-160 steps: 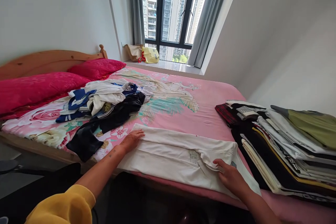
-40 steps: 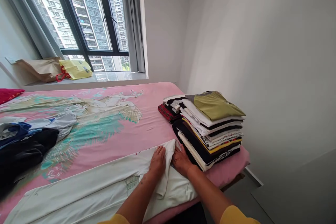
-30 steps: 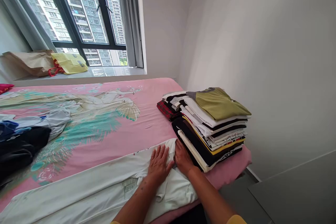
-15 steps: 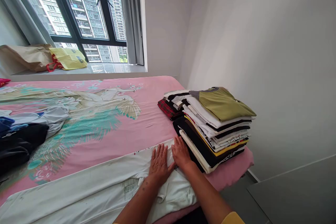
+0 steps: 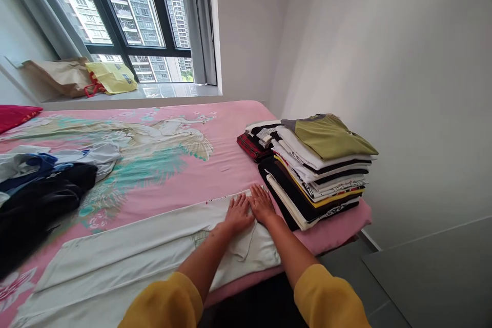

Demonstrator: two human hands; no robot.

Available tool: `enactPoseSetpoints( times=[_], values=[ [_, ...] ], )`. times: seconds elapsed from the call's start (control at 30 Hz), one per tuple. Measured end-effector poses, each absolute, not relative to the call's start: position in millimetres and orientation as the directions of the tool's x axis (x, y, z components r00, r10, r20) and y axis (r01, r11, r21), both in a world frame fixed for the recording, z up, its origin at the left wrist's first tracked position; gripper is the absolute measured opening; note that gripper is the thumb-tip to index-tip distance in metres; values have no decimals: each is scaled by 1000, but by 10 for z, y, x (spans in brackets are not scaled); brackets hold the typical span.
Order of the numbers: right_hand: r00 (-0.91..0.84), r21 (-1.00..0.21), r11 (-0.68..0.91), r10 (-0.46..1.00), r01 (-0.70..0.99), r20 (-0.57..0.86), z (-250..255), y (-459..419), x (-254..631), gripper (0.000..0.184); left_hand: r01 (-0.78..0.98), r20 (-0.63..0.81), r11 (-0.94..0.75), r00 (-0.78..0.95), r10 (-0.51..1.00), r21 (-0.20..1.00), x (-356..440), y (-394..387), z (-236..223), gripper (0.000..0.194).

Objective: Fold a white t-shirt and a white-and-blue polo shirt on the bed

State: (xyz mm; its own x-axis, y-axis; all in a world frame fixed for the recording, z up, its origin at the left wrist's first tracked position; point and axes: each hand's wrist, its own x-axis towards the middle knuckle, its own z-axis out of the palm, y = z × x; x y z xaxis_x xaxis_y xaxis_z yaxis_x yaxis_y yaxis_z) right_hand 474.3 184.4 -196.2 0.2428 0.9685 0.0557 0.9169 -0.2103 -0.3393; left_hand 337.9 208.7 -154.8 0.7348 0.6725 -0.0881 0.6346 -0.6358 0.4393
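Observation:
A long white garment (image 5: 146,246), which looks like trousers, lies spread along the near edge of the bed. My left hand (image 5: 239,214) rests flat on its right end, fingers stretched out. Right beside it, my right hand (image 5: 262,205) also lies palm down on the white cloth, with its fingertips close to a stack of folded clothes (image 5: 307,192). On top of that stack is a folded olive-green shirt (image 5: 326,136). A red plaid folded piece (image 5: 251,147) lies at the stack's far left side.
The bed has a pink patterned sheet (image 5: 200,179). Loose dark and light clothes (image 5: 57,189) are heaped at the left. A brown paper bag (image 5: 61,77) and a yellow bag (image 5: 113,78) sit on the windowsill. A wall (image 5: 365,61) stands at the right.
The view has shifted, so more of the left-hand clothes and both yellow sleeves show. My hands stay flat on the white garment's right end, the left one slightly closer to the right.

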Motion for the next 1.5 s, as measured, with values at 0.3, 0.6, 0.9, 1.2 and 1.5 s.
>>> enactPoseSetpoints(
  times=[0.3, 0.6, 0.9, 1.2, 1.5],
  values=[
    [264, -403, -233, 964, 885, 22, -1778, 1840, 4735, 53, 459, 215, -797, 797, 565, 393, 2358, 1263, -1243, 54],
    [154, -530, 43, 934, 847, 322, -1373, 642, 3867, 35, 634, 435, -564, 368, 822, 530, 1976, 881, -1718, 19],
    [313, -639, -12, 878, 769, 361, -1367, 549, 3849, 12, 763, 372, -441, 280, 885, 473, 2090, 982, -1566, 28],
    [319, -610, -13, 861, 792, 396, -960, 771, 3860, 13, 866, 348, -374, 256, 902, 332, 2448, 1300, -1358, 45],
    [266, -525, -36, 891, 850, 369, -773, 952, 3964, 13, 803, 306, -500, 411, 859, 325, 2163, 1462, -1309, 44]
  ],
)
